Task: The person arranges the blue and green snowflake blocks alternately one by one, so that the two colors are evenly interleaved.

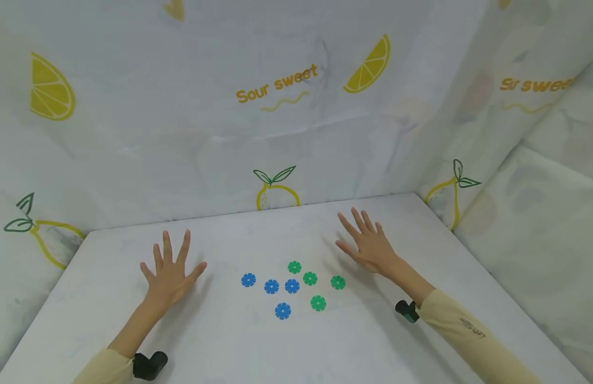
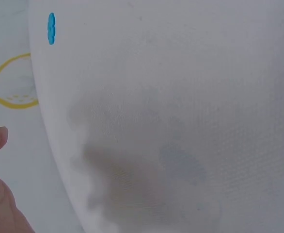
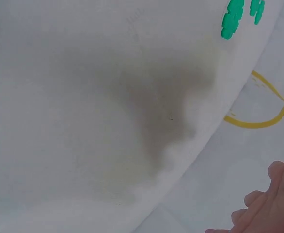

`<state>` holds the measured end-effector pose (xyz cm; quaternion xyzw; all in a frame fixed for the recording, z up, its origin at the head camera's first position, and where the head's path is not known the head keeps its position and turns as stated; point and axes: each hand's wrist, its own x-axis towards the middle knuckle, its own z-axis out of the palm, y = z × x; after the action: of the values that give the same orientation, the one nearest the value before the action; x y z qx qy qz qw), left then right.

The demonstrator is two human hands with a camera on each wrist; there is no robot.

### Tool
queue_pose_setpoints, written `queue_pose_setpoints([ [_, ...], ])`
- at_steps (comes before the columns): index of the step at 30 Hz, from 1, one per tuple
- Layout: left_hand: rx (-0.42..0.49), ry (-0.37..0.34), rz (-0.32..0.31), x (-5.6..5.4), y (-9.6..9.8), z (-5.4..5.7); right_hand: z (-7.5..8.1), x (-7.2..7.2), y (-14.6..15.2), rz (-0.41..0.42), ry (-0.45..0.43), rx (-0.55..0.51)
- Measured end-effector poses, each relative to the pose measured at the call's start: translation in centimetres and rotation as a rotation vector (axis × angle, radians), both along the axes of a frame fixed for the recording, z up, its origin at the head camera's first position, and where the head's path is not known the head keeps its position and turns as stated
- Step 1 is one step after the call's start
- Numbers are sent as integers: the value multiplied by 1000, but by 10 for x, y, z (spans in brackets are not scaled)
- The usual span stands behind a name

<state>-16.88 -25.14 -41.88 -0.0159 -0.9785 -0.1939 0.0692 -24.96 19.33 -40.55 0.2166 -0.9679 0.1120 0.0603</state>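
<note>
Several blue notched discs (image 1: 271, 287) and several green notched discs (image 1: 310, 278) lie flat and loosely spread on the white table, blue mostly to the left and green to the right. To the left of the blue ones is my left hand (image 1: 168, 277), fingers spread and holding nothing. My right hand (image 1: 370, 248) hovers beyond and right of the green discs, its fingers also spread and nothing in it. Both hands cast shadows on the table. One blue disc (image 2: 51, 28) shows in the left wrist view, and a green disc (image 3: 232, 18) in the right wrist view.
The white tabletop (image 1: 219, 341) meets a white lemon-printed cloth (image 1: 191, 149) at its back edge and sides. A dark wrist device (image 1: 150, 366) sits at the left cuff, another dark device (image 1: 407, 311) at the right cuff.
</note>
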Motion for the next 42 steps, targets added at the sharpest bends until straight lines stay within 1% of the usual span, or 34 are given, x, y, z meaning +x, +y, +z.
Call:
queue_pose_setpoints([
  [4,39,-11,-37,6,3,1,0,7,6,39,-28,-92],
  [8,110,-7,-77,11,8,2,-1,13,13,90,-90,-209],
  [11,180,-15,-101,14,12,2,-3,16,16,148,-148,-297],
  [14,234,-1,-120,17,17,3,-6,19,20,212,-176,-359],
  [19,280,48,-128,20,26,2,-11,25,24,266,-196,-444],
  [25,317,67,-133,23,36,-2,-15,31,26,325,-213,-560],
  [28,365,74,-143,25,40,-2,-16,33,25,336,-207,-588],
  [30,401,67,-145,25,44,-3,-16,35,25,337,-204,-604],
  [36,489,12,-138,26,54,-7,-19,36,23,328,-210,-645],
  [39,509,-20,-143,24,59,-8,-21,35,24,331,-223,-666],
  [42,514,-40,-152,23,62,-9,-21,33,24,340,-258,-694],
])
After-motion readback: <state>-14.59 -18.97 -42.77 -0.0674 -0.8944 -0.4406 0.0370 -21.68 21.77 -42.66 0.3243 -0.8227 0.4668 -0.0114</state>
